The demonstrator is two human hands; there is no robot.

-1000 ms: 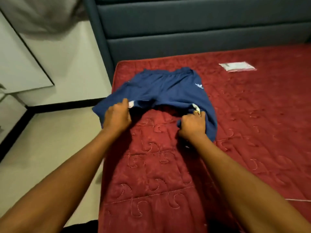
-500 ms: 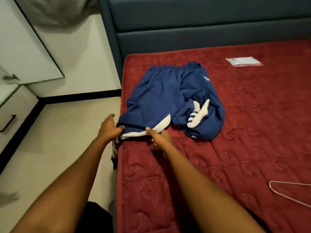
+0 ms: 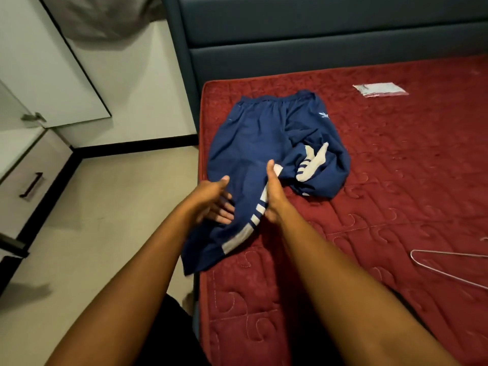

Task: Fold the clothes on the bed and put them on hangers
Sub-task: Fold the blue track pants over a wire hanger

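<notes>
Blue track pants point(image 3: 253, 138) with white side stripes lie on the red mattress point(image 3: 396, 180), waistband toward the headboard. One leg stretches toward me and its end hangs off the mattress's left edge. The other leg is bunched up at the right point(image 3: 317, 167). My left hand point(image 3: 214, 202) is at the stretched leg's left edge, fingers straight and reaching under the cloth. My right hand point(image 3: 272, 196) grips the leg's striped right edge, thumb on top and fingers hidden under the fabric. A wire hanger point(image 3: 449, 268) lies on the mattress at the right, apart from both hands.
A dark padded headboard point(image 3: 317, 35) backs the bed. A flat plastic packet point(image 3: 380, 89) lies near the head end. Left of the bed is pale floor point(image 3: 105, 220) and a white drawer unit point(image 3: 29, 178) with a dark handle.
The left pant leg has been drawn out toward me and now lies straighter. Both hands have shifted from its hem to its sides. My view has swung right, showing more of the hanger.
</notes>
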